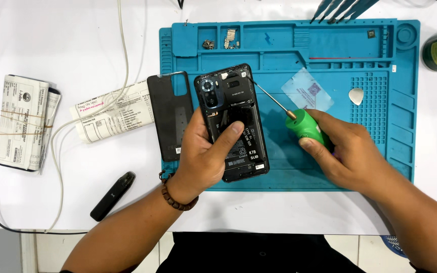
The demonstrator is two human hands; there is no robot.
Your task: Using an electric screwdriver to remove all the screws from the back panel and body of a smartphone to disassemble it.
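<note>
Opened black smartphone with exposed internals (233, 124) lying tilted on the blue silicone repair mat (279, 172), gripped along its lower half by the left hand (203, 154), thumb pressed across the battery. The right hand (347, 151) closes around the green-handled precision screwdriver (304, 125), whose thin shaft reaches the phone's upper right edge. The removed black back cover (169, 114) lies just beside the phone, overhanging the mat's left edge. Bare mat remains to the right.

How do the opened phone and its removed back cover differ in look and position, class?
The opened phone shows its inner parts and is held by the left hand; the back cover is plain, lying untouched on the blue mat. The phone's camera module is in place; the cover has only a cutout. Both are dark and rectangular.
</note>
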